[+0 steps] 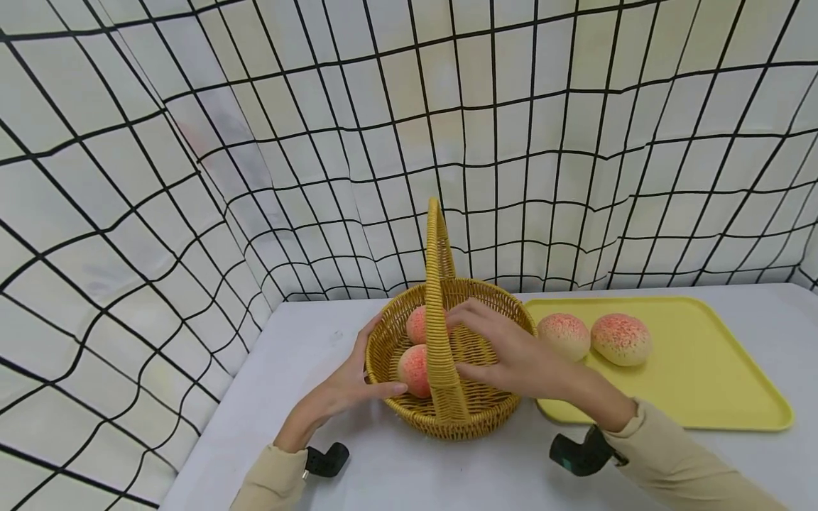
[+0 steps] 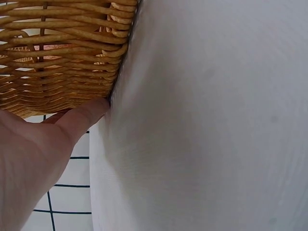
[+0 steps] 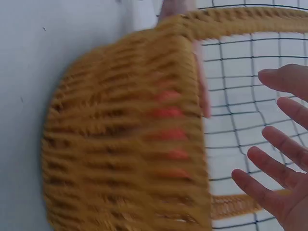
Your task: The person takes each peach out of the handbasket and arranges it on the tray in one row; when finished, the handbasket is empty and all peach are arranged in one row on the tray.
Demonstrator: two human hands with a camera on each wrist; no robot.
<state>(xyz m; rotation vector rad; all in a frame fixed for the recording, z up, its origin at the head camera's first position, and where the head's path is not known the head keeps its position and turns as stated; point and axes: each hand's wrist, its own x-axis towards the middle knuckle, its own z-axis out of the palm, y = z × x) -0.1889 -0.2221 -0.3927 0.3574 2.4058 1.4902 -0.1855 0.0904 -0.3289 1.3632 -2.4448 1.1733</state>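
Note:
A round wicker basket [image 1: 473,419] with a tall arched handle stands on the table. Two peaches, cream with pink speckles, lie in its left half: an upper peach [image 1: 416,325] and a lower peach [image 1: 414,370], both partly behind the handle. My left hand [image 1: 345,387] holds the basket's left side, thumb by the rim and fingers along the outer wall. In the left wrist view, a fingertip presses low on the weave. Over the basket's right half hovers my right hand [image 1: 505,351], fingers spread and nothing in them, as the right wrist view confirms.
To the right lies a yellow tray [image 1: 703,362] bearing two more speckled peaches, a left peach [image 1: 564,336] and a right peach [image 1: 621,339], side by side. White walls with black netting [image 1: 498,177] rise behind the table and along its left.

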